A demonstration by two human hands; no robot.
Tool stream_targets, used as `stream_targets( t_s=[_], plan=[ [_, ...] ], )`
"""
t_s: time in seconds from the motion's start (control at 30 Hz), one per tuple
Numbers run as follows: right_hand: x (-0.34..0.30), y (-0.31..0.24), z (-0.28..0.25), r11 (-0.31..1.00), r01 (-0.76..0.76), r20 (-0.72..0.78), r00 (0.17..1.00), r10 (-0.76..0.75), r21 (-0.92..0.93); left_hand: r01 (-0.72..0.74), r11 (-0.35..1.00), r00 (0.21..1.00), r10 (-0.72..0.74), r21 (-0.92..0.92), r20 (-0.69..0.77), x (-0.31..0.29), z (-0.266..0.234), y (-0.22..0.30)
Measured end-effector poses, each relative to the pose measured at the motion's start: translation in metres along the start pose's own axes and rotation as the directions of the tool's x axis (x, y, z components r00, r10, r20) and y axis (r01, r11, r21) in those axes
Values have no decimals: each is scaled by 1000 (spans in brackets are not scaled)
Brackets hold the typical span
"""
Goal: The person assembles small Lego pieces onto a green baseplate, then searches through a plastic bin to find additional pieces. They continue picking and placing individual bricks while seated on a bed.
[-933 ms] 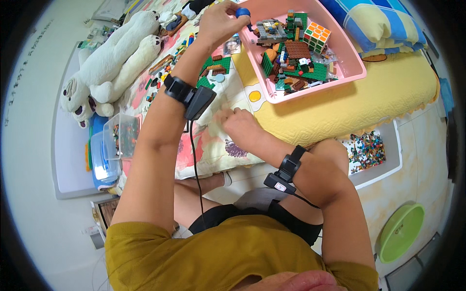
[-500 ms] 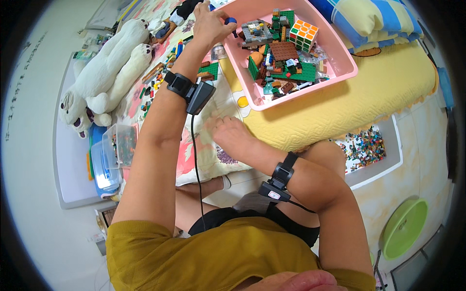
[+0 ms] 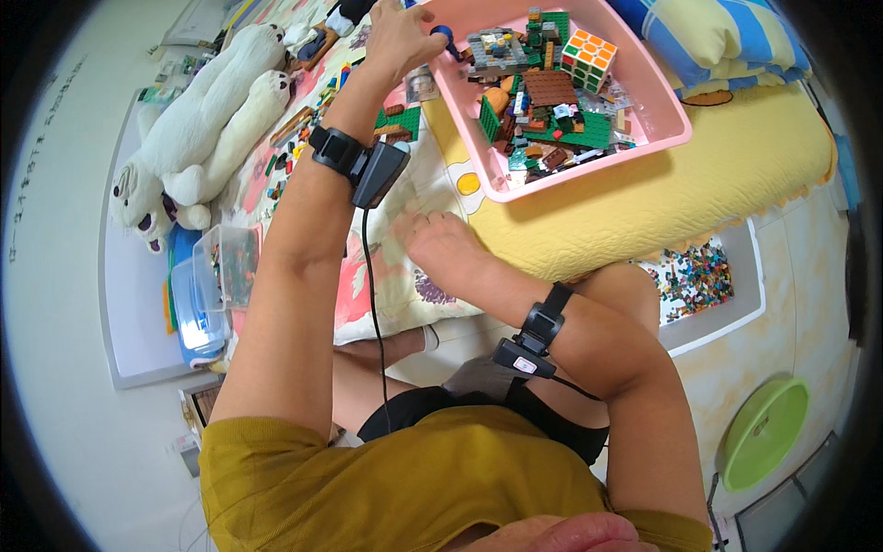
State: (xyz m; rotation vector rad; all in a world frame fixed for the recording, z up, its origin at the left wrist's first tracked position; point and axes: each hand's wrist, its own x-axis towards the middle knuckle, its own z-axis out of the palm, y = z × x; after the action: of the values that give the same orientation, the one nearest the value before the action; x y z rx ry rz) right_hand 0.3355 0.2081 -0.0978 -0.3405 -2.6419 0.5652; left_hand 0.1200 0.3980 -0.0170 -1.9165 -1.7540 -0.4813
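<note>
My left hand [image 3: 400,41] reaches to the top of the view, beside the left rim of a pink plastic tray [image 3: 589,175]. Its thumb stands apart from the fingers, whose tips are cut off by the upper edge. Close to the thumb, at the tray's rim, is a small dark blue piece [image 3: 444,37]. Inside the tray lie a grey brick build [image 3: 497,51], a brown plate [image 3: 550,88], a green plate [image 3: 584,132] and a puzzle cube [image 3: 589,57]. My right hand [image 3: 440,241] rests on the flowered sheet with its fingers curled under.
Loose bricks and a green baseplate [image 3: 400,121] lie on the sheet left of the tray. White plush bears [image 3: 198,120] and a clear box [image 3: 225,267] are farther left. A yellow quilted mat [image 3: 589,239] lies under the tray; a white bin of small bricks [image 3: 694,281] stands right of it.
The tray and its contents sit slightly farther right in the view, and the gap between my left hand and the blue piece is a little wider. My right hand stays on the sheet.
</note>
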Motion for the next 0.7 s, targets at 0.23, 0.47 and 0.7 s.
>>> stream_targets(
  t_s=[0.23, 0.47, 0.7],
  plan=[
    [-2, 0, -2, 999, 14, 49, 999, -16, 51, 188, 943, 982, -179, -275, 59, -18, -60, -17],
    [2, 1, -5, 1000, 12, 145, 989, -16, 29, 363, 926, 835, -271, -108, 479, -121, -86, -21],
    [2, 2, 1, 996, 53, 93, 995, -46, -77, 205, 969, 922, -145, -136, 359, -161, -61, -18]
  ],
)
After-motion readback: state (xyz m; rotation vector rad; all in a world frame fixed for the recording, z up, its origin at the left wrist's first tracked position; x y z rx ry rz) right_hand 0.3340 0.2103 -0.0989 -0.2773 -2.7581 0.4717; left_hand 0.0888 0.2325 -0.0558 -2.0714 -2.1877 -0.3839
